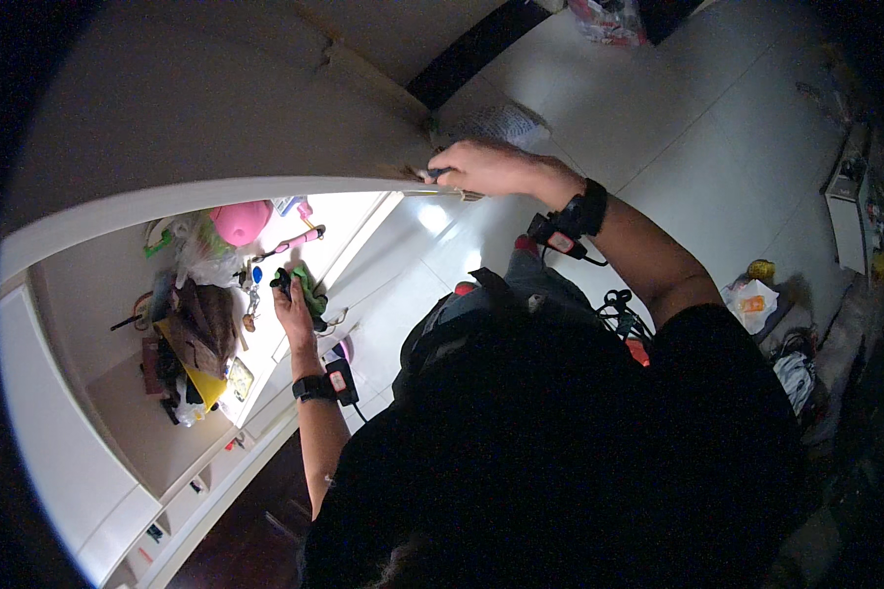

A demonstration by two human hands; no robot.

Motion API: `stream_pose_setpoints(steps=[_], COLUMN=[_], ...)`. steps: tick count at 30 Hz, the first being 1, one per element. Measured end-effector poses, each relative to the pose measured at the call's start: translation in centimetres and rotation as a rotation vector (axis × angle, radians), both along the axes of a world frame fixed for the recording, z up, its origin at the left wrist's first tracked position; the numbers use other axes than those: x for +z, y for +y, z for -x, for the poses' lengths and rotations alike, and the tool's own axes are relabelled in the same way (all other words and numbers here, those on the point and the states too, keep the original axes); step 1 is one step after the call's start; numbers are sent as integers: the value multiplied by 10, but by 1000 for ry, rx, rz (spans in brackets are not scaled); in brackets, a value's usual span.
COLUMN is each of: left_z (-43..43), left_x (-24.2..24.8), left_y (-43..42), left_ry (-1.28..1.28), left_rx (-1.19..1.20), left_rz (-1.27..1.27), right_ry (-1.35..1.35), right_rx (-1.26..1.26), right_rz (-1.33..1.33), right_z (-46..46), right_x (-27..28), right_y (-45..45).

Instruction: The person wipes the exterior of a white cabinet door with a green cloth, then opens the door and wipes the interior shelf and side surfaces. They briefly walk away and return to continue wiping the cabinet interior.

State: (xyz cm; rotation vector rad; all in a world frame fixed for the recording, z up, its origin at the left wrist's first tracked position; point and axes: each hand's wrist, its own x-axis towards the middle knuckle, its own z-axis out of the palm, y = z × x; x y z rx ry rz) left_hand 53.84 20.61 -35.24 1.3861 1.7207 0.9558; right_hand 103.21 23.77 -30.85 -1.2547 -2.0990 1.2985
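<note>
My left hand point(292, 309) is at the front of a lit white shelf point(350, 217), closed around a dark item, with a green cloth point(306, 287) against it. What the dark item is, I cannot tell. My right hand point(468, 168) is up at the end of a pale panel point(265, 184), its fingers closed on a small dark object point(437, 174). A pink handled tool point(295, 241), a pink rounded object point(241, 222), a blue oval item point(257, 274) and a bunch of small keys or trinkets point(251, 303) lie on the shelf beyond my left hand.
Deeper on the shelf are a brown bag point(205, 324), clear plastic bags point(202, 254) and a yellow item point(202, 375). A patterned bag point(504, 125) lies on the tiled floor past my right hand. Black cables point(619, 309) and a white packet point(751, 303) are at the right.
</note>
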Motion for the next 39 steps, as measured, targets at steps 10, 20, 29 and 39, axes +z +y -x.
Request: stream_pose_setpoints(steps=[10, 20, 29, 39], left_z=[-16, -19, -17, -10], left_x=[14, 14, 12, 5], left_y=[-3, -5, -5, -5], left_ry=[-39, -14, 12, -50], left_rx=[67, 40, -10, -43], left_rz=[98, 47, -11, 12], right_ry=[120, 158, 69, 339], right_rx=[-295, -236, -297, -577], right_rz=[-230, -126, -40, -264], right_z=[38, 44, 41, 48], right_x=[-34, -49, -48, -76], right_y=[26, 41, 18, 8])
